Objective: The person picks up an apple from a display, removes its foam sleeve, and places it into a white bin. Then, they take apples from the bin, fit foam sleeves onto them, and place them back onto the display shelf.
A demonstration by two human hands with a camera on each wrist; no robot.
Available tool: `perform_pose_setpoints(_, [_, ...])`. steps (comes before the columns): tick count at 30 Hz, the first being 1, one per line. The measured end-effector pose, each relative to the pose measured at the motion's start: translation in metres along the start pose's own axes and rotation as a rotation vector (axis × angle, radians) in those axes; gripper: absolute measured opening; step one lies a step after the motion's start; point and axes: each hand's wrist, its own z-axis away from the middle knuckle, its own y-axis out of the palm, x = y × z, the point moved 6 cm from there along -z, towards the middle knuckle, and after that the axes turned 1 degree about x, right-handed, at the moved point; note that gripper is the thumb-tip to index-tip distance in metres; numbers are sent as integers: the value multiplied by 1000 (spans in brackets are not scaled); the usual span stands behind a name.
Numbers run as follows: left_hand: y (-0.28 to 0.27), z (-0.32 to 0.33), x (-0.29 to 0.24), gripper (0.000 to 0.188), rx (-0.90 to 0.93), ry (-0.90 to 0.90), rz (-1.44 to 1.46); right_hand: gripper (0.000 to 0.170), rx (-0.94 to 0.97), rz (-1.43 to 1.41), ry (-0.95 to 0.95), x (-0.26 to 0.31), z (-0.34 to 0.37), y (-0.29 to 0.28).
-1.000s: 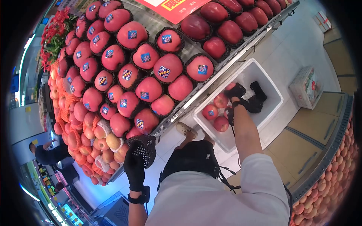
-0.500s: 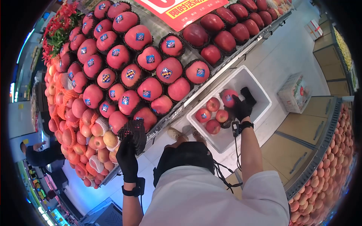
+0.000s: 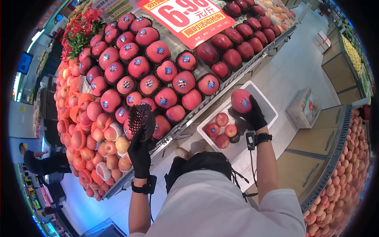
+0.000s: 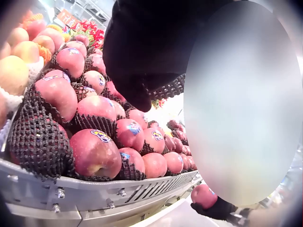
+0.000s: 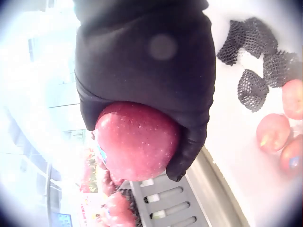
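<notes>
My right hand, in a black glove, grips a large red apple with a blue sticker above a white foam box. In the right wrist view, fingers and thumb curl round this bare apple. Several red apples and black foam net sleeves lie inside the box. My gloved left hand holds a black foam net sleeve upright at the front of the apple display. In the left wrist view, the glove hides most of that sleeve.
Stickered apples in black nets cover the sloping display, edged by a metal rail. Darker apples lie beyond a red price sign. A carton stands on the floor. More fruit fills a right-hand stand.
My right hand has lifted the large apple from the box, its net sleeve no longer round it. My left hand has raised its black sleeve higher against the display.
</notes>
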Motion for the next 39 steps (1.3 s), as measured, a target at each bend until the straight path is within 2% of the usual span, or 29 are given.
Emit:
perform_pose_setpoints(3, [-1,-5,-4,33,-35,-6,42,66,204,408,-199,32,9,60])
perform_pose_setpoints(6, [1,-8,-8,31,-36,-16,68,66,278,290,-87,28,9,103])
perform_pose_setpoints(8, [8,-10,-12,29,-19,-21,71,65,175,-168,250,1,-3,113])
perform_pose_setpoints(9, [12,-11,-14,29,1,-19,68,62,229,-33,212,7,2,134])
perform_pose_setpoints(10, [17,-14,-17,30,-11,-2,44,60,245,6,256,4,8,149])
perform_pose_setpoints(12, [29,-21,-13,36,155,92,0,56,276,89,340,-3,13,169])
perform_pose_setpoints(13, [34,-23,-10,39,173,91,-8,56,415,52,398,-11,11,185])
perform_pose_setpoints(14, [40,-25,-8,42,191,88,-17,59,229,-62,418,-28,12,192])
perform_pose_setpoints(15, [47,-25,-7,45,209,85,-24,57,281,-42,450,-32,17,203])
perform_pose_setpoints(18, [75,-15,-34,57,367,-44,-51,54,502,95,516,-53,21,224])
perform_pose_setpoints(19, [81,-8,-34,57,464,-156,33,53,585,154,531,-59,22,231])
perform_pose_setpoints(22, [82,-5,-29,57,503,-38,17,50,647,335,500,-50,30,250])
perform_pose_setpoints(24, [64,-6,-15,54,402,-222,105,50,735,491,299,-48,22,249])
perform_pose_setpoints(26, [52,-11,6,52,305,-343,306,57,908,930,-167,-12,27,277])
perform_pose_setpoints(27, [52,-11,2,52,292,-328,358,60,934,996,-148,-3,29,289])
perform_pose_setpoints(30, [58,-11,-12,52,255,-288,466,62,644,305,463,-40,18,262])
perform_pose_setpoints(35, [63,-14,-21,44,216,-272,445,67,602,100,415,-48,15,266])
perform_pose_setpoints(38, [61,-15,-28,46,200,-193,261,69,550,33,315,-49,22,267])
perform_pose_setpoints(39, [60,-16,-34,48,193,-114,197,68,522,29,272,-49,23,267])
